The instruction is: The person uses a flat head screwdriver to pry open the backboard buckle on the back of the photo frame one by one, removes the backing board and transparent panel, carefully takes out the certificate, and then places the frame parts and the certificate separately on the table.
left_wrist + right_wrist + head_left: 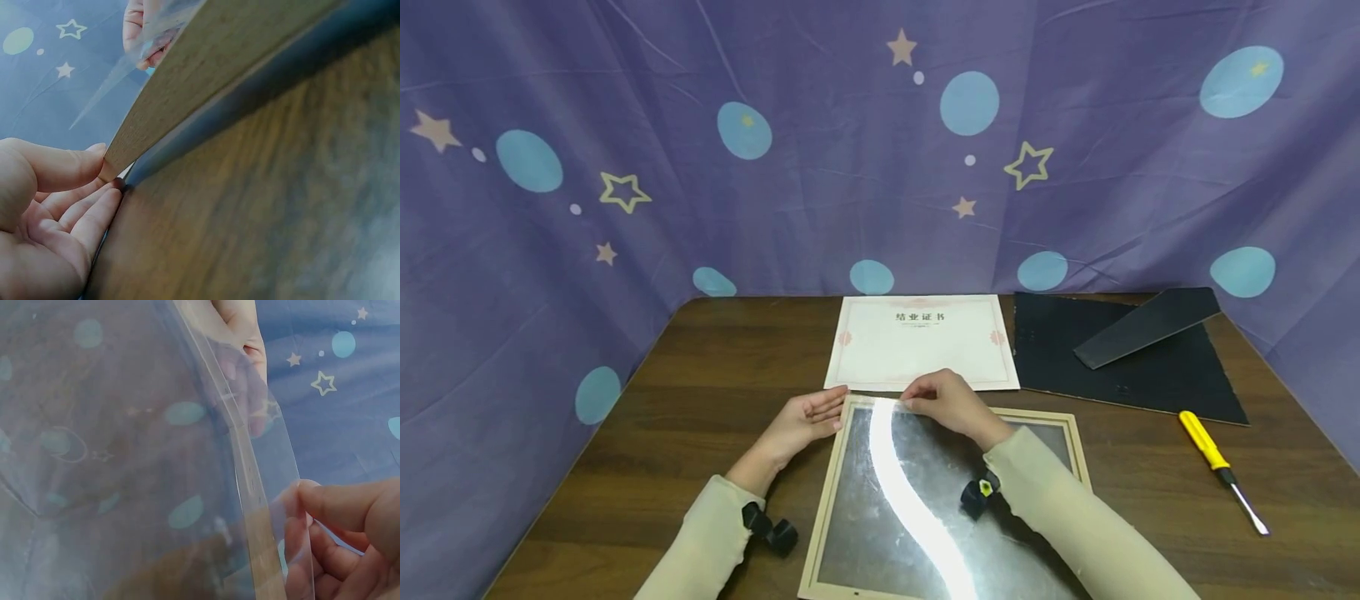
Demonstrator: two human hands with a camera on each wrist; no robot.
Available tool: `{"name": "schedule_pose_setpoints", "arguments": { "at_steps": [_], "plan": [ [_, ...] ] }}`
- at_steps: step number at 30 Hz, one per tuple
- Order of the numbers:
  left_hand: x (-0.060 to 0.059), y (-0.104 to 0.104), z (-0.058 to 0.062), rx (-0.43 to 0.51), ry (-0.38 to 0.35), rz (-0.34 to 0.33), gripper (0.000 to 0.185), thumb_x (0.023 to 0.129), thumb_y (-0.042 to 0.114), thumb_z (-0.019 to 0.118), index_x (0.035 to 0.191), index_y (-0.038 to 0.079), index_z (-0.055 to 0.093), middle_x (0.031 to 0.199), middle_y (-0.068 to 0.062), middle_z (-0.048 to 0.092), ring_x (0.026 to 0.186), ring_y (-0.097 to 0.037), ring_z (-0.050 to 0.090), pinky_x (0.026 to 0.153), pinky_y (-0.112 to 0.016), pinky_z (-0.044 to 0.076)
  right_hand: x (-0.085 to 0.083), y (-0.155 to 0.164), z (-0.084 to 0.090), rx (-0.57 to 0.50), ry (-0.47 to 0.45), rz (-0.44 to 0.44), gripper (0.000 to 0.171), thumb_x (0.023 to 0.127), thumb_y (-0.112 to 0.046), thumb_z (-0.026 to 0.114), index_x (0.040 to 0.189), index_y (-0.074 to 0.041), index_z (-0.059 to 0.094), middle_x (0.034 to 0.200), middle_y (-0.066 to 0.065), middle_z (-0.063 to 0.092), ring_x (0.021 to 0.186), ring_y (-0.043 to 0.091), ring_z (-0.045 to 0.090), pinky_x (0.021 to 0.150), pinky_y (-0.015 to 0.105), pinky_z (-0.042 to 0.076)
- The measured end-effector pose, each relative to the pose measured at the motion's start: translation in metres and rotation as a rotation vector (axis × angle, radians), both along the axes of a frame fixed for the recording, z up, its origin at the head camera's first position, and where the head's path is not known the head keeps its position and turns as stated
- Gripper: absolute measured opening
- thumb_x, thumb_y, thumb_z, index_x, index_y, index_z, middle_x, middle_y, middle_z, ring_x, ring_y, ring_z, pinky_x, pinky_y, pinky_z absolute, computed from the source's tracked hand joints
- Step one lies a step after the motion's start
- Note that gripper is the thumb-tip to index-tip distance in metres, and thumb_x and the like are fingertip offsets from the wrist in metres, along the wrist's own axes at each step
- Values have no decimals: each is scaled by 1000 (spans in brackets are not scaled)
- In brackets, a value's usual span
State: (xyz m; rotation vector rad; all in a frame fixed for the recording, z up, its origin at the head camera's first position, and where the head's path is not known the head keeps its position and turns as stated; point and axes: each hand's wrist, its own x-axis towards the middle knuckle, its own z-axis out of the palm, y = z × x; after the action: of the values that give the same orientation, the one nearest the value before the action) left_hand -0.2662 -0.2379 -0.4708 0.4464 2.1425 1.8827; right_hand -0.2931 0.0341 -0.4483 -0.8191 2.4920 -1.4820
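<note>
A light wooden picture frame point(822, 508) lies flat on the brown table, and a clear glossy sheet point(865, 517) in it shows a bright curved glare. My left hand point(805, 421) pinches the frame's far left corner point(115, 165) between its thumb and fingers. My right hand point(943, 400) is at the frame's far edge and pinches the edge of the clear sheet point(156, 456) between its thumb and fingertips point(337, 512). The sheet's far edge is lifted off the frame. In the left wrist view the right hand point(140, 31) shows behind the raised frame rail.
A printed certificate point(921, 342) lies just beyond the frame. To its right are a black backing board point(1150, 379) with a stand flap point(1150, 325), and nearer me a yellow-handled screwdriver point(1217, 467). A purple star-patterned cloth point(850, 167) hangs behind and beside the table.
</note>
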Motion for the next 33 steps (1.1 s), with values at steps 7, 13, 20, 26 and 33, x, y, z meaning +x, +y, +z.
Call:
{"name": "schedule_pose_setpoints", "arguments": {
  "at_steps": [7, 13, 20, 26, 33],
  "plan": [
    [-2, -1, 0, -49, 39, 20, 55, 84, -9, 61, 135, -13, 41, 135, -27, 44, 128, -33, 41, 99, -23, 43, -2, 2, 0, -48, -71, 2, 10, 87, -6, 65, 91, 0, 73, 80, 7, 70, 67, 8, 52, 59, 21, 46],
    [-4, -2, -2, -22, 5, 34, 51, 87, -5, 60, 134, -13, 42, 132, -26, 47, 120, -11, 51, 94, -18, 45, -4, 2, 2, -51, -99, -16, 11, 87, -7, 66, 91, 0, 73, 80, 8, 70, 67, 8, 53, 59, 21, 47],
    [-4, -1, -5, 95, 89, 128, 40, 94, 8, 56, 123, -19, 50, 111, -13, 67, 103, -4, 62, 88, -21, 50, -5, 4, 3, -69, -81, -5, 11, 87, -7, 66, 92, 1, 73, 82, 10, 70, 67, 7, 53, 59, 20, 47],
    [-2, -3, -8, 129, 96, 42, 42, 92, 5, 59, 119, -25, 47, 108, -9, 68, 98, -7, 65, 82, -25, 54, -3, 4, 6, -67, -73, -9, 12, 88, -6, 65, 92, 1, 73, 81, 11, 70, 66, 9, 54, 58, 21, 47],
    [-1, -3, -7, 99, 61, -19, 39, 90, 2, 59, 117, -25, 48, 108, -7, 68, 95, -6, 65, 79, -24, 55, -3, 4, 7, -57, -65, -41, 11, 88, -7, 65, 91, 0, 73, 83, 10, 71, 65, 11, 55, 58, 23, 49]
  ]
}}
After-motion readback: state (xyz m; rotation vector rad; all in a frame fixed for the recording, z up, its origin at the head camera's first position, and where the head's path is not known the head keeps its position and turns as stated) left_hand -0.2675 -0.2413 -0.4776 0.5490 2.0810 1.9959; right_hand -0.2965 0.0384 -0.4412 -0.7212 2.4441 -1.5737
